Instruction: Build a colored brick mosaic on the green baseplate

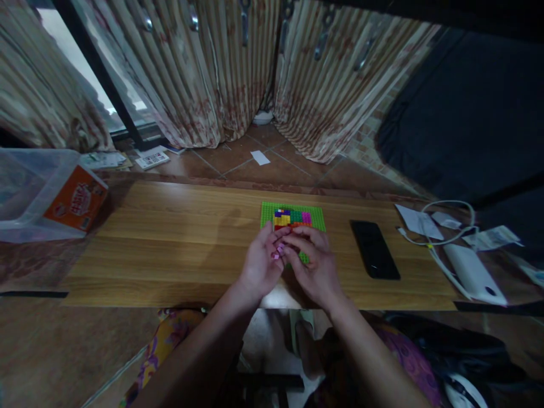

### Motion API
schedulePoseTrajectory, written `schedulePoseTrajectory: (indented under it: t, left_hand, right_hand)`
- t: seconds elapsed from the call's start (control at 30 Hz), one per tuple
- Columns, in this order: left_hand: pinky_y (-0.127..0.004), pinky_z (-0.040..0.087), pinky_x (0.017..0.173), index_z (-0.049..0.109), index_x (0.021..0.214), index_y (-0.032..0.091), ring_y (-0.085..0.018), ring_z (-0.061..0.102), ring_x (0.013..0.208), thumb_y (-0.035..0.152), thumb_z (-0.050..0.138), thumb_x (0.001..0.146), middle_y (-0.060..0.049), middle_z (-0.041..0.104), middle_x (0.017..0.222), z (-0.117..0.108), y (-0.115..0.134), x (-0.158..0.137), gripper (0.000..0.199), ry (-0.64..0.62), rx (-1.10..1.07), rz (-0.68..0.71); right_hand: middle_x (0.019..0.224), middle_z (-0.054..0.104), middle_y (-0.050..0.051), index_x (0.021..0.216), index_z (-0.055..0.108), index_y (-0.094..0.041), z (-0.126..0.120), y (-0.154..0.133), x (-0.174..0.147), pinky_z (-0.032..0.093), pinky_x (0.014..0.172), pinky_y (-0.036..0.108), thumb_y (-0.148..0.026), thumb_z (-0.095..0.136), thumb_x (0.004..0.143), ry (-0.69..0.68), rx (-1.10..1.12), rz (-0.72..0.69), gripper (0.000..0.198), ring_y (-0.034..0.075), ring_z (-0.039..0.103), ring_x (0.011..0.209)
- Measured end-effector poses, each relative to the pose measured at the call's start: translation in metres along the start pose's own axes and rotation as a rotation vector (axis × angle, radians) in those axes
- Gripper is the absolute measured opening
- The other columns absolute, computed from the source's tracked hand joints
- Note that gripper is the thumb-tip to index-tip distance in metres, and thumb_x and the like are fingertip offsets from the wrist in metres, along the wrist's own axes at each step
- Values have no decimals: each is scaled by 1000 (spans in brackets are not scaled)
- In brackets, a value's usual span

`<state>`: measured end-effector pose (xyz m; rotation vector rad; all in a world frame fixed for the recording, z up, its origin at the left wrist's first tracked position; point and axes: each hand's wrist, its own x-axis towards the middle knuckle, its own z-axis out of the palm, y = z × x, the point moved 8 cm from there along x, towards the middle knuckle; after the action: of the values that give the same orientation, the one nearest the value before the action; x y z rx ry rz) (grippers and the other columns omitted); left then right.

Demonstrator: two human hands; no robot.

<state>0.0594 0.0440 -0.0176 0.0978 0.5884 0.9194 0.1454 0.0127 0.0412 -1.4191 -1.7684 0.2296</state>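
My left hand [260,260] is turned palm up, fingers curled, with a few small pink toy bricks [276,256] lying in it. Over that palm, my right hand [314,263] brings thumb and fingertips together at one of the pink bricks. Just beyond both hands, a green studded baseplate [267,211] lies on the wooden table [178,243]. Built on it are yellow, dark green, magenta, orange, red and purple bricks [295,217]. My hands hide the near part of the plate.
A black phone [374,249] lies to the right on the table. Farther right are a white cable [473,212], a white power bank-like block [475,275] and papers [419,221]. At the left stands a clear plastic bin [25,226] beside an orange packet [76,199]. Curtains [204,85] hang behind.
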Motion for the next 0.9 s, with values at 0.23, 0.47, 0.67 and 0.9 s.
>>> schedulePoseTrajectory:
  t: [0.23, 0.47, 0.67, 0.9]
  left_hand:
    - [-18, 44, 59, 66, 87, 10, -8, 56, 66, 39, 42, 95, -8, 64, 87, 5, -3, -3, 39, -42, 35, -14]
    - [-21, 45, 60, 65, 87, 9, -10, 58, 64, 34, 49, 91, -8, 65, 80, -10, 2, -3, 29, 85, 194, 42]
    - [-17, 15, 40, 65, 88, 11, -1, 31, 41, 24, 63, 78, 4, 51, 59, -15, 12, -8, 16, 130, 453, 118]
    - [-19, 9, 41, 63, 96, 14, -2, 24, 38, 26, 59, 80, 6, 45, 51, -11, -3, -6, 21, 108, 555, 40]
  right_hand:
    - [113, 61, 5, 96, 72, -28, 12, 1, 0, 45, 92, 43, -24, 59, 88, -74, -5, 7, 16, 24, 52, 108]
    - [98, 65, 4, 87, 74, -26, -13, 29, 1, 44, 88, 39, -31, 64, 84, 175, 98, 171, 11, 21, 57, 98]
    - [82, 67, 3, 85, 75, -21, -25, 71, -2, 46, 75, 35, -33, 67, 80, 347, 282, 402, 15, 19, 60, 79]
    - [111, 64, 6, 83, 77, -28, -1, 64, -6, 37, 98, 46, -38, 70, 77, 268, 130, 358, 14, 24, 54, 109]
